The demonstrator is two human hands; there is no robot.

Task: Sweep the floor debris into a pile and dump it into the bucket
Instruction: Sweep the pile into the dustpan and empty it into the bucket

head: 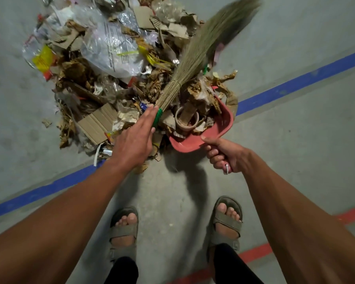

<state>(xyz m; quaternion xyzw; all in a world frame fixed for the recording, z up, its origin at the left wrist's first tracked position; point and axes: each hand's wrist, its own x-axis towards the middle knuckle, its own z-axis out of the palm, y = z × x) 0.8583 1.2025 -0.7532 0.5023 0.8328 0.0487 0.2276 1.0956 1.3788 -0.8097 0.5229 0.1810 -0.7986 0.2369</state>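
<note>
A big pile of debris (103,64), made of torn cardboard, clear plastic bags and paper scraps, covers the grey floor ahead of me. My left hand (134,138) holds the green-bound handle of a grass broom (201,50), whose blurred bristles fan up and to the right over the pile. My right hand (223,154) grips the handle of a red dustpan (195,140). The pan sits at the pile's near right edge and holds cardboard scraps and a cardboard tape roll (187,119). No bucket is in view.
A blue tape line (295,85) crosses the floor diagonally under the pile. A red tape line (254,253) runs nearer to me. My two sandalled feet (124,228) stand just behind the dustpan.
</note>
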